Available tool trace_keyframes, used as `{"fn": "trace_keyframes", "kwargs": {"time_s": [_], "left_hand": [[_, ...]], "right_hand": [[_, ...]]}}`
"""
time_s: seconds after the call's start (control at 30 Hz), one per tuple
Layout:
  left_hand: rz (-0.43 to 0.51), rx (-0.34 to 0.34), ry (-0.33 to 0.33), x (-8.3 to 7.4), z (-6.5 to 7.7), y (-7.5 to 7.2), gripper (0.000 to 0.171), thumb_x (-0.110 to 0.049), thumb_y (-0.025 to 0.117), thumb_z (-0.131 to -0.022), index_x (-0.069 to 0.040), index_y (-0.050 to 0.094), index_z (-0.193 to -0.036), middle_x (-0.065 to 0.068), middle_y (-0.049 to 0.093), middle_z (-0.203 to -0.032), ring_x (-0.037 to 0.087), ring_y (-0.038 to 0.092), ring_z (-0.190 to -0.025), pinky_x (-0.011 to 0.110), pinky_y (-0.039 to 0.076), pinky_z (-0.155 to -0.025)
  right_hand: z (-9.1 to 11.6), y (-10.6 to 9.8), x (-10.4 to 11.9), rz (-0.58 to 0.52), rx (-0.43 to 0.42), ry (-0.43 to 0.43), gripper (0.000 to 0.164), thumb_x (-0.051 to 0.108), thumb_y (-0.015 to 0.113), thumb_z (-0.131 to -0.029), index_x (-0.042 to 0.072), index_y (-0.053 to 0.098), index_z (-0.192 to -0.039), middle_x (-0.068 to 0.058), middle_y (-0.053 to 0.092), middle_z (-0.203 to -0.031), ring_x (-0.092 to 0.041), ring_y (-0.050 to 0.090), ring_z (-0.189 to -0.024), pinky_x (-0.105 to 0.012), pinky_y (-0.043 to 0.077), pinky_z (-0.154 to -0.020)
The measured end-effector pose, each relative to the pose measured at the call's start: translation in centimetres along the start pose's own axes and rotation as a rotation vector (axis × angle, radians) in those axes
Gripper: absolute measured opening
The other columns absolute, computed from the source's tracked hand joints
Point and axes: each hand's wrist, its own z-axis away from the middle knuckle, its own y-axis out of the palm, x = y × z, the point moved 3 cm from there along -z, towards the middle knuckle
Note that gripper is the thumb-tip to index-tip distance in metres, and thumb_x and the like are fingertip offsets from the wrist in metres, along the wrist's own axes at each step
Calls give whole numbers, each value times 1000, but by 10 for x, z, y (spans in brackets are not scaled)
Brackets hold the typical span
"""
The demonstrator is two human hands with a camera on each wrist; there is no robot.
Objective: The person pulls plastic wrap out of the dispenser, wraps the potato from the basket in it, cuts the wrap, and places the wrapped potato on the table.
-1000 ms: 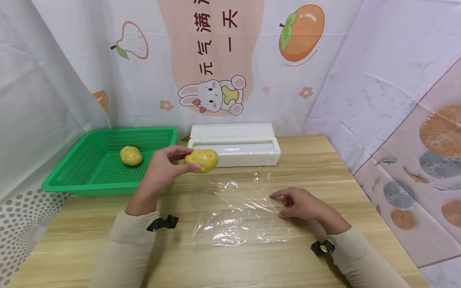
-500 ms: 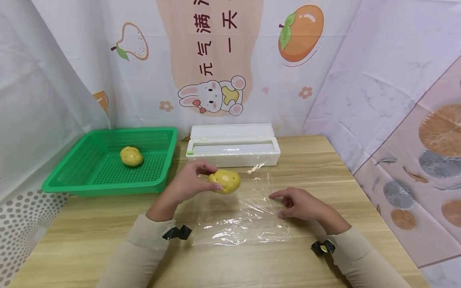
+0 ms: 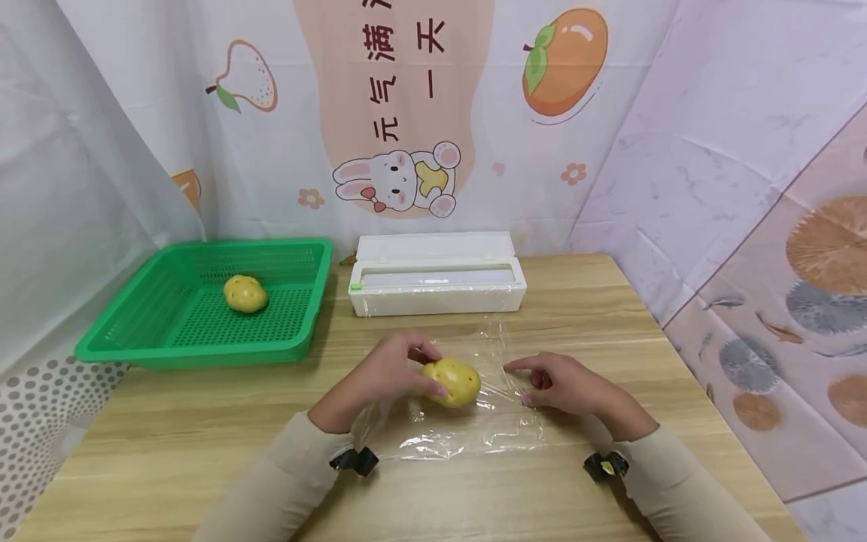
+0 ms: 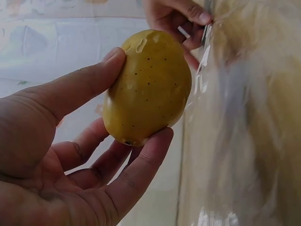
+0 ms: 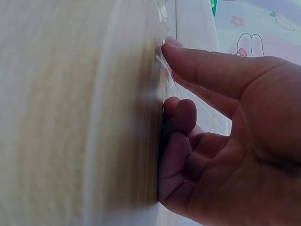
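Observation:
In the head view my left hand [image 3: 396,369] holds a yellow potato [image 3: 452,382] over the left-middle part of a sheet of cling film [image 3: 433,444]. The left wrist view shows the thumb on one side of the potato [image 4: 148,87] and fingertips on the other. Whether its underside touches the film cannot be told. My right hand [image 3: 569,384] rests at the sheet's right edge, index finger and thumb stretched out onto the film, other fingers folded. A second potato [image 3: 245,293] lies in the green basket [image 3: 196,352].
Behind the sheet stands a white cling film box [image 3: 436,302] with its lid raised; the film runs from it toward me. The basket occupies the table's back left. Printed curtains [image 3: 528,188] close off the back and sides of the wooden table [image 3: 474,500].
My left hand has carried the potato from in front of the film box, rightward and toward me, lower over the film. The right hand has stayed in place.

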Motion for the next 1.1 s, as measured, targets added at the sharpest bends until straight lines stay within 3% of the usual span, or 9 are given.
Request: {"fn": "trace_keyframes", "kwargs": {"time_s": [0.33,1.1], "left_hand": [[-16,68,-14,8,0,21,43,-24,98,-69,-14,69,-99,-3,70,-103,18,66,-98,32,57,-86],[-64,116,0,15,5,24,43,-30,94,-73,-12,68,-102,0,68,-99,16,64,-91,28,56,-81]], "right_hand": [[1,1,2,-20,7,4,53,14,84,-87,15,67,-137,2,57,-80,-12,52,-74,-25,46,-66],[2,0,3,-1,-9,-2,50,16,82,-89,15,67,-138,2,56,-81,-13,51,-74,-25,45,-68]]}}
